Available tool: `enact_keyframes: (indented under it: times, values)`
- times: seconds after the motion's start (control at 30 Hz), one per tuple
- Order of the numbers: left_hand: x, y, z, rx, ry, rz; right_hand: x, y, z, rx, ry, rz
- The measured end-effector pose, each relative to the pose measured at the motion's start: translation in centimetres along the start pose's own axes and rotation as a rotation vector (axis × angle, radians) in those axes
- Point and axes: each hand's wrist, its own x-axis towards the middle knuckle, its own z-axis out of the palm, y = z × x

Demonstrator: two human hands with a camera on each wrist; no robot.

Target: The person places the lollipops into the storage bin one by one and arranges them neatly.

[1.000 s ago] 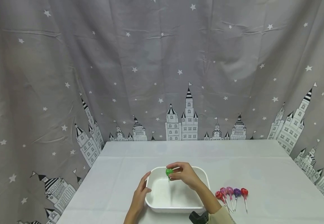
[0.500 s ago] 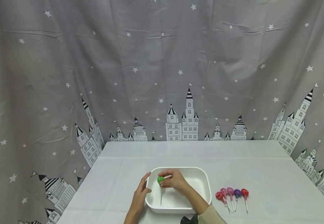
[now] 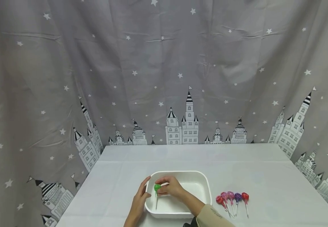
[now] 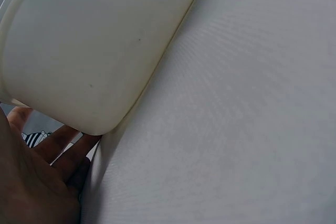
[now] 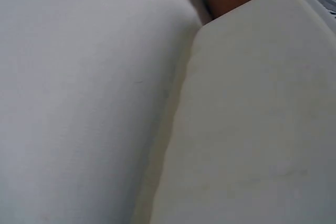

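The green lollipop point(image 3: 157, 187) is in the lower centre of the head view, at the left side of the tray point(image 3: 196, 188), stick pointing down the frame. Of the hands, the right hand point(image 3: 172, 187) pinches it by the head; the left hand point(image 3: 138, 201) grips the tray's left rim. Five other lollipops point(image 3: 230, 195) — two red, two pink, one purple — lie on the desk point(image 3: 118, 176), lower right. A grey curtain point(image 3: 164, 56) fills the upper frame.

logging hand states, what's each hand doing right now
Left hand: holding the white tub at its left rim.
Right hand: holding the green lollipop near its head.
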Motion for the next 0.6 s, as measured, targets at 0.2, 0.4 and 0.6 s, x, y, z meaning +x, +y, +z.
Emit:
enact_keyframes:
  times: [0.2, 0.4, 0.6]
  values:
    - [-0.05, 0.0, -0.08, 0.002, 0.005, -0.014, 0.04, 0.44, 0.22, -0.015, 0.008, 0.0]
    - [-0.03, 0.19, 0.01, -0.006, 0.007, -0.013, 0.03, 0.6, 0.15, -0.124, 0.034, -0.031]
    - [0.01, 0.04, 0.03, 0.017, 0.011, 0.01, 0.23, 0.94, 0.04, -0.325, 0.046, -0.125]
